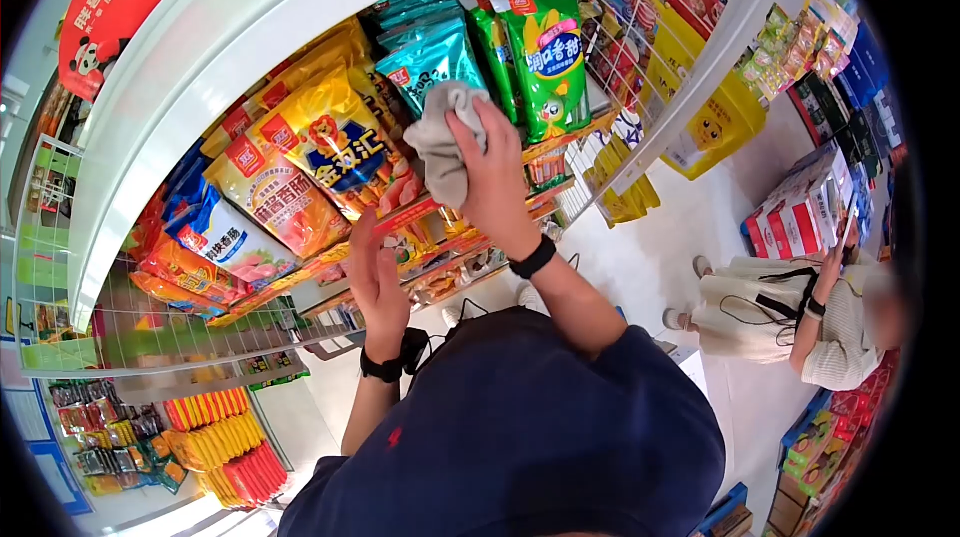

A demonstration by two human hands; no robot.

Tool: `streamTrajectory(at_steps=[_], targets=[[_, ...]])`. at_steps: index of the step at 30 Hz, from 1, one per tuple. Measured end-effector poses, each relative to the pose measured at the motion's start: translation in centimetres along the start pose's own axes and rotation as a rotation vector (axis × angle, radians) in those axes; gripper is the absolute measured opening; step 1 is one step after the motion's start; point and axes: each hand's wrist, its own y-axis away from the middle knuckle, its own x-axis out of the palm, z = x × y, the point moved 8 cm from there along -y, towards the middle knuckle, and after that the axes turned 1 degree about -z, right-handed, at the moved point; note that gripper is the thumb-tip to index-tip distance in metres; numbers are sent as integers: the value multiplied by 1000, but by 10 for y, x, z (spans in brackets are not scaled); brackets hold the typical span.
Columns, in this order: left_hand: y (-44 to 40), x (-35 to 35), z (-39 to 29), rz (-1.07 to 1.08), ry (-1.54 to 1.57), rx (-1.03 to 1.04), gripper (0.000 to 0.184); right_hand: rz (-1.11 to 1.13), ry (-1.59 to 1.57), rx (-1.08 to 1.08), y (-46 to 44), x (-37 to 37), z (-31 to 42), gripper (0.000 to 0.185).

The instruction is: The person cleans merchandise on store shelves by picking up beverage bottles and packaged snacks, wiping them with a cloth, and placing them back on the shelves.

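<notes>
My right hand (497, 182) grips a crumpled grey cloth (440, 152), held in front of a teal snack bag (436, 62) on the shelf. Beside it stands a green bag (545, 62). Lower and to the left, my left hand (378, 287) has its fingers stretched out at the shelf's front edge (335, 252). Near those fingers are a yellow bag (335, 142) and a pale orange sausage bag (275, 197); whether the fingers touch anything, I cannot tell. A blue and white bag (225, 232) leans farther left. Black bands circle both wrists.
A white curved frame (190, 67) arches over the shelf, with wire mesh (640, 27) at its right side. Yellow bags (710, 127) hang beyond the mesh. Another person (800, 312) stands to the right, near stacked boxes (805, 202). Packets (225, 437) fill a rack at lower left.
</notes>
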Motion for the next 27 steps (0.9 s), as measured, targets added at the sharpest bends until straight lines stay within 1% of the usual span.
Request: streamTrajectory(at_steps=[3, 4, 6, 7, 8, 9, 10, 11, 12, 14, 16, 18, 20, 23, 26, 27], targets=[[-5, 8, -9, 9, -304, 58, 45, 24, 15, 29, 18, -7, -7, 82], [-9, 14, -9, 10, -308, 56, 45, 48, 27, 30, 20, -8, -10, 81], [-16, 27, -17, 24, -568, 181, 48, 103, 0, 60, 17, -20, -18, 78], [-19, 31, -8, 46, -606, 165, 53, 47, -100, 107, 8, -34, -25, 77], [-21, 35, -3, 44, -610, 163, 53, -14, -198, 150, -4, -48, -32, 76], [-24, 41, -1, 42, -674, 155, 56, -117, -123, 99, -17, -70, -34, 74], [-26, 45, 1, 40, -737, 143, 59, -116, -127, 97, -30, -79, -42, 74], [-25, 50, 1, 64, -789, 143, 62, -180, -59, 92, -44, -91, -53, 75], [-26, 53, 3, 62, -791, 137, 62, -241, 8, 87, -52, -99, -64, 76], [-26, 57, 4, 50, -893, 203, 62, -194, 57, 86, -55, -83, -95, 76], [-24, 57, 9, 42, -912, 195, 63, -155, 105, 76, -50, -71, -107, 76], [-26, 55, 12, 19, -931, 179, 65, -170, 27, 73, -36, -69, -106, 74], [-24, 58, 12, 17, -959, 221, 67, -118, 7, 64, -22, -70, -97, 71], [-25, 61, 11, 3, -1002, 215, 71, -91, 23, 154, -1, -67, -99, 73], [-25, 60, 15, -8, -1004, 190, 74, -92, 19, 141, -12, -64, -104, 73], [-23, 59, 16, -13, -1004, 181, 74, -124, 6, 102, -21, -63, -106, 72]])
